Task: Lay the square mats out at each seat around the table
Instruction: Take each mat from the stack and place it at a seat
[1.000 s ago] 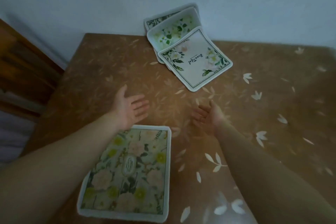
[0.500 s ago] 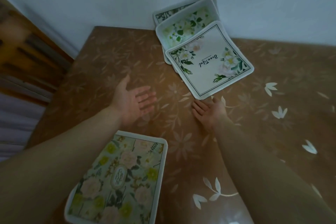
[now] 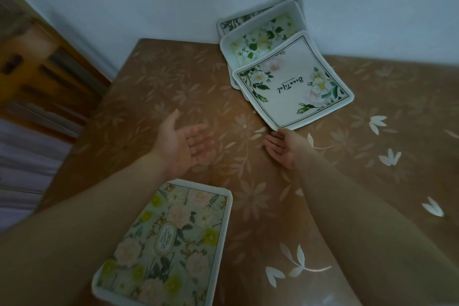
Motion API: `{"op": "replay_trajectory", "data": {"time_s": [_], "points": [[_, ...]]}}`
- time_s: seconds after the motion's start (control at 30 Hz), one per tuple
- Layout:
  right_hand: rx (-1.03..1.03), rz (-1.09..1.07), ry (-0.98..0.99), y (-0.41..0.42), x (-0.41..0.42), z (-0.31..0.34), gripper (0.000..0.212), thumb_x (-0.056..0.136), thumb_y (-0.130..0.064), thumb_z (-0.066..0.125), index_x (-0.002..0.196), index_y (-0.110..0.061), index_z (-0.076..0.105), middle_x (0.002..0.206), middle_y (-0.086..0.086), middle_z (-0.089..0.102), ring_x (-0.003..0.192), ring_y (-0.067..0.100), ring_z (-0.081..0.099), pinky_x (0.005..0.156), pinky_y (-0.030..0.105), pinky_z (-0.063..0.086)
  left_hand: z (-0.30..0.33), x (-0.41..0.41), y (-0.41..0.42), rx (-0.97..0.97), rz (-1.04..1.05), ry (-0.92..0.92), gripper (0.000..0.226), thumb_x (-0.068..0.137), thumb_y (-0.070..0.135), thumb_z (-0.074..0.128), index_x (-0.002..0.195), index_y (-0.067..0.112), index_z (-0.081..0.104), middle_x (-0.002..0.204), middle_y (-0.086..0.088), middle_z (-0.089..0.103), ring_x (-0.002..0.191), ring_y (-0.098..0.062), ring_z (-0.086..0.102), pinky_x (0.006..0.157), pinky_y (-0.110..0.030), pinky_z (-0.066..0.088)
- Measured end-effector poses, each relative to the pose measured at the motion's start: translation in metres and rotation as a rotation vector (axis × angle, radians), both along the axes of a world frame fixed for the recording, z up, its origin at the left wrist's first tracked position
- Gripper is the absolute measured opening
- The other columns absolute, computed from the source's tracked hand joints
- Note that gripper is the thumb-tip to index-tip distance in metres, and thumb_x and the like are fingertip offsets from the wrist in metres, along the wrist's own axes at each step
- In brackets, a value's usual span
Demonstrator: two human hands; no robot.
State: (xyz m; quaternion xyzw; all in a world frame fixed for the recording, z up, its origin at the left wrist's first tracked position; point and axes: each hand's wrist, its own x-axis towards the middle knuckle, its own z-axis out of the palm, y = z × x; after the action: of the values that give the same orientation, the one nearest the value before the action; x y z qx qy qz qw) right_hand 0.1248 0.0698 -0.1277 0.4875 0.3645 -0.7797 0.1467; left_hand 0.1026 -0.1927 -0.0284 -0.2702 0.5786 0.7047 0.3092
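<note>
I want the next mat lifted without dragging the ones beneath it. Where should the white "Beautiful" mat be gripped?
Pinch the white square "Beautiful" mat at its near corner, approaching from the near side. That corner overhangs the stack onto the brown table, beside the right hand.

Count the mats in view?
4. One garden-print mat lies near, under the left forearm. Three overlap in a pile by the wall: the Beautiful mat on top, a leafy mat beneath, a third mat peeking out behind. More may be hidden underneath.
</note>
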Motion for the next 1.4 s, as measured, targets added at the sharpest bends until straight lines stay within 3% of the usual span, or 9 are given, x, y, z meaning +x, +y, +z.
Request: {"op": "replay_trajectory", "data": {"time_s": [0.13, 0.27, 0.37, 0.5, 0.8, 0.93, 1.1, 1.27, 1.4], "points": [[-0.047, -0.033, -0.010, -0.005, 0.023, 0.008, 0.027, 0.109, -0.024, 0.052, 0.104, -0.001, 0.066, 0.095, 0.015, 0.078, 0.082, 0.025, 0.076, 0.048, 0.027, 0.060, 0.005, 0.011, -0.008, -0.003, -0.007, -0.001, 0.079, 0.097, 0.070, 0.033, 0.127, 0.005, 0.068, 0.126, -0.018, 0.072, 0.119, -0.034, 0.065, 0.100, -0.049, 0.050], [-0.025, -0.027, -0.042, -0.011, 0.066, 0.015, 0.026, 0.108, -0.023, 0.053, 0.104, -0.002, 0.067, 0.095, 0.013, 0.080, 0.083, 0.024, 0.076, 0.050, 0.026, 0.063, 0.008, 0.031, -0.016, 0.006, -0.001, -0.025, 0.081, 0.095, 0.072, 0.034, 0.123, 0.006, 0.069, 0.121, -0.018, 0.075, 0.116, -0.035, 0.068, 0.102, -0.051, 0.051], [0.005, -0.042, -0.057, -0.013, 0.105, 0.023, 0.024, 0.108, -0.022, 0.055, 0.104, -0.002, 0.066, 0.077, 0.011, 0.081, 0.082, 0.024, 0.076, 0.046, 0.025, 0.061, 0.009, 0.050, -0.022, 0.031, -0.010, -0.047, 0.078, 0.095, 0.072, 0.036, 0.119, 0.006, 0.070, 0.118, -0.018, 0.076, 0.114, -0.035, 0.068, 0.094, -0.049, 0.053], [0.113, -0.058, -0.044, -0.018, 0.166, 0.042, 0.021, 0.106, -0.023, 0.058, 0.102, -0.004, 0.066, 0.075, 0.008, 0.081, 0.082, 0.024, 0.076, 0.047, 0.025, 0.061, 0.013, 0.083, -0.032, 0.027, -0.056, -0.070, 0.075, 0.098, 0.069, 0.034, 0.119, 0.006, 0.069, 0.118, -0.016, 0.075, 0.111, -0.032, 0.068, 0.089, -0.046, 0.052], [0.283, -0.008, -0.069, -0.043, 0.293, 0.086, 0.023, 0.104, -0.017, 0.056, 0.100, 0.000, 0.070, 0.073, 0.013, 0.080, 0.056, 0.023, 0.077, 0.042, 0.025, 0.057, 0.020, 0.162, -0.037, 0.036, -0.177, -0.074, 0.071, 0.101, 0.065, 0.030, 0.111, 0.006, 0.070, 0.115, -0.017, 0.075, 0.101, -0.030, 0.070, 0.090, -0.043, 0.052], [0.310, 0.026, -0.101, -0.046, 0.337, 0.090, 0.024, 0.104, -0.017, 0.057, 0.105, 0.002, 0.071, 0.079, 0.016, 0.081, 0.067, 0.027, 0.078, 0.066, 0.036, 0.066, 0.020, 0.196, -0.033, 0.068, -0.235, -0.071, 0.073, 0.100, 0.066, 0.030, 0.118, 0.006, 0.069, 0.114, -0.015, 0.075, 0.103, -0.029, 0.069, 0.082, -0.042, 0.051], [0.349, 0.144, -0.121, -0.044, 0.372, 0.097, 0.023, 0.105, -0.018, 0.057, 0.104, 0.000, 0.070, 0.075, 0.012, 0.080, 0.063, 0.024, 0.077, 0.057, 0.030, 0.063, 0.022, 0.220, -0.021, 0.077, -0.247, -0.054, 0.070, 0.100, 0.065, 0.031, 0.107, 0.008, 0.072, 0.110, -0.013, 0.076, 0.100, -0.028, 0.071, 0.086, -0.041, 0.053], [0.362, 0.253, -0.096, -0.034, 0.384, 0.092, 0.024, 0.104, -0.019, 0.057, 0.097, 0.001, 0.069, 0.069, 0.010, 0.079, 0.072, 0.026, 0.075, 0.082, 0.038, 0.061, 0.019, 0.238, -0.001, 0.066, -0.245, -0.046, 0.071, 0.100, 0.066, 0.030, 0.118, 0.010, 0.069, 0.110, -0.011, 0.076, 0.102, -0.027, 0.070, 0.088, -0.042, 0.052], [0.341, 0.360, -0.073, -0.006, 0.400, 0.081, 0.024, 0.103, -0.022, 0.058, 0.097, -0.002, 0.070, 0.073, 0.008, 0.081, 0.068, 0.022, 0.078, 0.059, 0.028, 0.060, 0.017, 0.253, 0.033, 0.040, -0.201, -0.033, 0.070, 0.101, 0.064, 0.031, 0.122, 0.007, 0.066, 0.114, -0.013, 0.074, 0.105, -0.029, 0.068, 0.080, -0.041, 0.052]]}}
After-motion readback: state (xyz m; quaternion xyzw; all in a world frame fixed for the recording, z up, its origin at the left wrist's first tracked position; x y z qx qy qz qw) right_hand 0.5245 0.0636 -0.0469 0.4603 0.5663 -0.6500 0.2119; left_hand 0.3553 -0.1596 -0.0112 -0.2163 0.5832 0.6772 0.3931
